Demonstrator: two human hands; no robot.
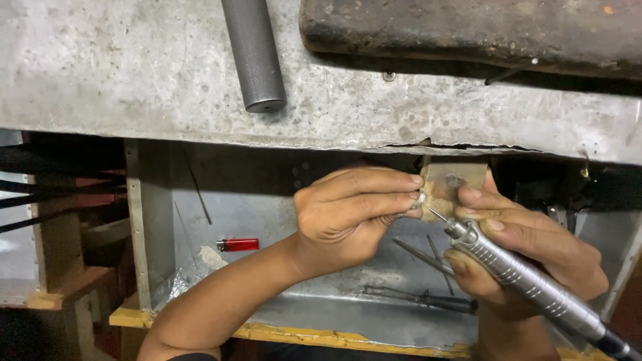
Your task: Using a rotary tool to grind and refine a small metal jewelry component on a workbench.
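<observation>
1. The left hand (348, 214) has its fingers curled and pressed together, the fingertips (411, 197) pinching a small silvery ring (418, 199) against a worn wooden peg (449, 184) that juts from under the edge of the bench.
2. The right hand (528, 251) is wrapped around a ribbed metal rotary handpiece (528, 281), thumb on top and fingers closed beneath, gripping it like a pen.
3. The handpiece's thin bit (436, 214) points up and left, its tip just beside the ring; whether it touches the ring cannot be told.
4. The ring sits between the two hands, at the lower left corner of the peg, directly below the bench edge.
5. Under the hands lies a grey sheet-metal tray (321, 314) with a yellow-painted front rim.
6. In the tray a red lighter (238, 245) lies well to the left of the left hand, and dark pliers-like tools (428, 299) rest near the right wrist, with thin metal rods (421, 254) just above them.
7. The scuffed metal bench top (134, 73) spans the upper view; a knurled grey cylinder (255, 53) lies on it, and a dark worn slab (468, 30) rests at the upper right.
</observation>
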